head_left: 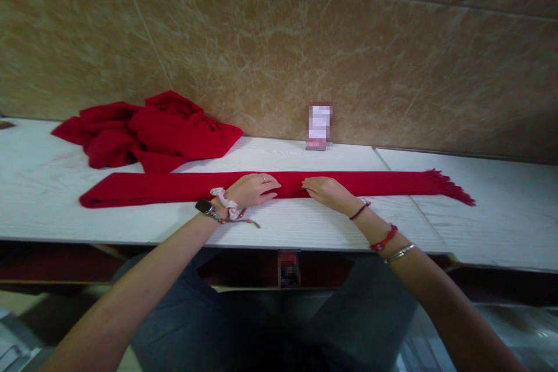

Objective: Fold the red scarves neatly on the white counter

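A long red scarf [392, 183] lies folded into a narrow strip across the white tabletop, its fringe at the right end. My left hand [253, 189] rests on the strip near its middle, fingers stretched to the right and a ring on one of them. Just across from it, my right hand [326, 190] has its fingers drawn together on the scarf, where a small crease shows between the hands. The right thumb is mostly hidden. Behind the strip's left half is a bunched heap of red cloth [152, 131], touching or nearly touching it.
A brown marbled tile wall [261, 52] rises along the back of the white table [131, 224]. Against it stands a small blurred-out item [319, 127]. A seam crosses the tabletop at the right. Below the front edge are a dark open shelf and my legs.
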### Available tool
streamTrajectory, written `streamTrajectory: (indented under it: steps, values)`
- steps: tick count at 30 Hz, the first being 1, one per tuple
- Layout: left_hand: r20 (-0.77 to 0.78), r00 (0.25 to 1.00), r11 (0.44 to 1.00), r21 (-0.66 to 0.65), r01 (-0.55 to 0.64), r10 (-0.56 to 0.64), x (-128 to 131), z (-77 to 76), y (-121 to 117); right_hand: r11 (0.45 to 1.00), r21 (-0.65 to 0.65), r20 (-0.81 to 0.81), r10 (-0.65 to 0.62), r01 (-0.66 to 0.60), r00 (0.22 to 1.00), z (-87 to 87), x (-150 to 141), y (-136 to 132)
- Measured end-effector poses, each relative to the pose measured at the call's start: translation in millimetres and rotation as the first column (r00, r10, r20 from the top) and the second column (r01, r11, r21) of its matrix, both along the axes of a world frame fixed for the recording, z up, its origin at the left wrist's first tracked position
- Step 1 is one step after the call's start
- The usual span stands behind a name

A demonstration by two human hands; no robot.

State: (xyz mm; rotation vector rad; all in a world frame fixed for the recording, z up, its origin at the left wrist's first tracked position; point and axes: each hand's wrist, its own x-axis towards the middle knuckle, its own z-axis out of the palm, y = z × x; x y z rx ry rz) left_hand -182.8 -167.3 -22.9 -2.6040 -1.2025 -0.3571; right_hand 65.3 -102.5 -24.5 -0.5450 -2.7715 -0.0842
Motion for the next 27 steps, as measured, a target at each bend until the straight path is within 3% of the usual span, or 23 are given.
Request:
streamTrajectory:
  steps: [7,12,15,20,27]
  values:
    - [0.077,0.993,0.984,0.162,0.08,-0.093,-1.4,1.4,-1.0,0.997,-0.007,-0.166,-0.071,0.071,0.984,-4.8,1.3,1.7]
    - [0.049,0.996,0.981,0.184,0.07,-0.08,-0.9,4.5,-4.6,0.999,0.017,-0.107,0.031,-0.03,0.994,-3.4,4.8,-0.1]
    - [-0.008,0.997,0.991,0.115,0.074,-0.073,0.1,5.3,-6.4,0.995,0.025,-0.058,0.097,-0.096,0.994,-1.3,6.2,-1.3]
    - [-0.034,0.999,0.999,-0.038,0.034,-0.035,2.2,6.5,-7.0,0.995,0.023,-0.067,0.098,-0.097,0.993,1.5,4.5,-5.8]
    - [-0.128,0.992,0.955,-0.293,-0.053,0.016,2.6,3.8,-5.4,0.998,-0.022,0.124,0.053,-0.051,0.991,-1.2,0.2,-9.4]
